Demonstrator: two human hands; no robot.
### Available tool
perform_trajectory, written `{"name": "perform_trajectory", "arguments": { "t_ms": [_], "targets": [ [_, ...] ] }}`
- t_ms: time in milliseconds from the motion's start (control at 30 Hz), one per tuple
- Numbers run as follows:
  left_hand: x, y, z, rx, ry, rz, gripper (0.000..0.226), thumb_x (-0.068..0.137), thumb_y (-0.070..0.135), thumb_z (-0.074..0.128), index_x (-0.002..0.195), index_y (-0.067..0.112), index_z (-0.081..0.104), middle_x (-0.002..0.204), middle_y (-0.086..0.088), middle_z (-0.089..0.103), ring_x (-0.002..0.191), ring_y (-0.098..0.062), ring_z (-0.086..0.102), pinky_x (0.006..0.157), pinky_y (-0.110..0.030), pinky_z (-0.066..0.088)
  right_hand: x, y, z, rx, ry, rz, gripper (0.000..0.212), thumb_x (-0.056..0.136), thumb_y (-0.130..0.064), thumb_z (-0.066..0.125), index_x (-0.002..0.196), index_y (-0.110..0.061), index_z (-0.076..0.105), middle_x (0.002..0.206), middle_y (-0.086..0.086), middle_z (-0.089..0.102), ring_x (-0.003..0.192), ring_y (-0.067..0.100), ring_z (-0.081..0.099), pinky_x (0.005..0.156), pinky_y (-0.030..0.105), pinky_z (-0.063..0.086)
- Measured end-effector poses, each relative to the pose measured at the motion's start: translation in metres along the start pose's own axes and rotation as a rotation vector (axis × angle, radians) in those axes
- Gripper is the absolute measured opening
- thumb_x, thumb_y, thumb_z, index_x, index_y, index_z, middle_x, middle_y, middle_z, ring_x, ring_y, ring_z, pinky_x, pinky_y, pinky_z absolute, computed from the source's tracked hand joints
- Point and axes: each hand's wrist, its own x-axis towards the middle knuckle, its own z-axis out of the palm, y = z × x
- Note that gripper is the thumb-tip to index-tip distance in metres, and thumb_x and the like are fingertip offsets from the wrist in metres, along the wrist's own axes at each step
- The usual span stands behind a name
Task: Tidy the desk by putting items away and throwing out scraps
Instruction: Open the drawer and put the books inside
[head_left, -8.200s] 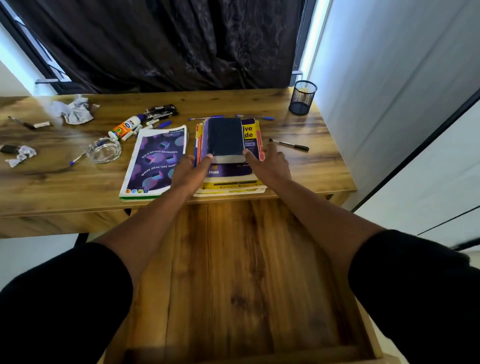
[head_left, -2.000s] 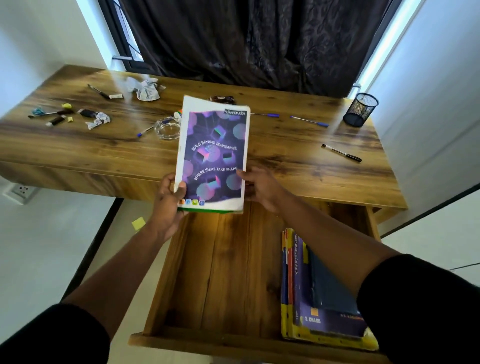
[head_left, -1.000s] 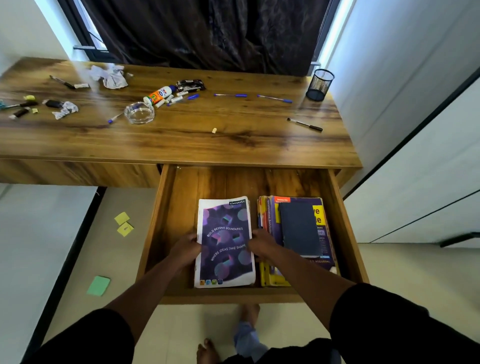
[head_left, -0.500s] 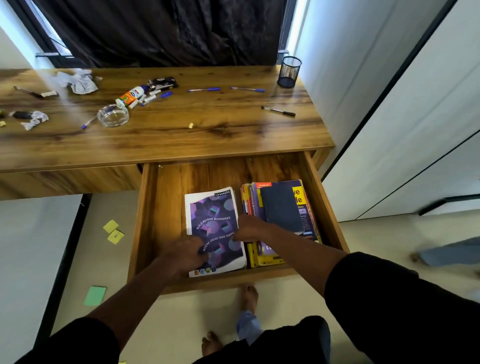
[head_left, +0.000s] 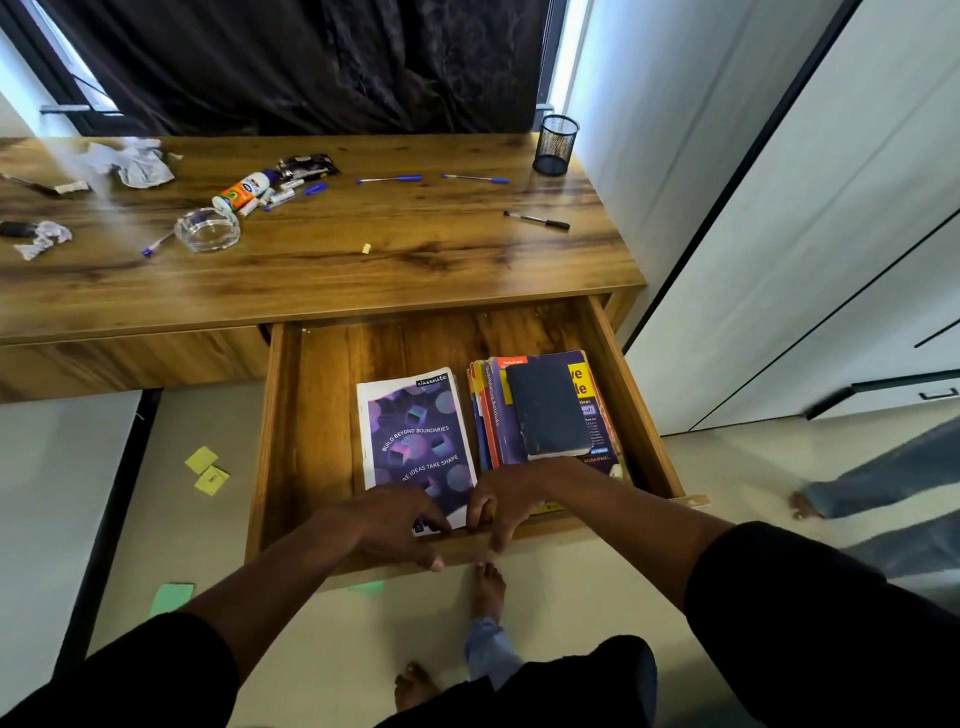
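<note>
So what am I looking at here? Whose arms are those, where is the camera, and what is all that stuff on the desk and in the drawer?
There is no machine here: a person wears a wide-angle camera on the head, so you look down along their own arms. The left hand and right hand rest at the front edge of an open drawer; neither seems to have a grip on anything. Inside lie a purple notebook and, beside it, a stack of books. On the desk above are pens, a glue bottle, a glass ashtray, crumpled paper and a mesh pen cup. Sticky notes lie on the floor.
</note>
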Motion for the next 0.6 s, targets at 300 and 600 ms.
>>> {"name": "perform_trajectory", "arguments": {
  "t_ms": [300,600],
  "targets": [
    [0.002,0.000,0.004,0.064,0.104,-0.023,0.060,0.081,0.068,0.071,0.133,0.039,0.064,0.131,0.015,0.066,0.113,-0.006,0.061,0.095,-0.030,0.055,-0.005,0.004,0.015,-0.044,0.205,-0.045,0.041,0.081,-0.025,0.084,0.120,-0.021,0.074,0.121,-0.002,0.072,0.112,0.016,0.064,0.101,0.032,0.049],
    [0.007,-0.010,-0.006,0.193,0.448,-0.125,0.093,0.066,0.083,0.069,0.145,0.040,0.045,0.150,0.011,0.051,0.137,-0.017,0.048,0.108,-0.038,0.046,-0.002,0.014,0.008,-0.194,0.525,0.063,0.059,0.076,-0.046,0.083,0.130,-0.036,0.059,0.137,-0.003,0.059,0.130,0.023,0.051,0.106,0.048,0.048]
  ]
}}
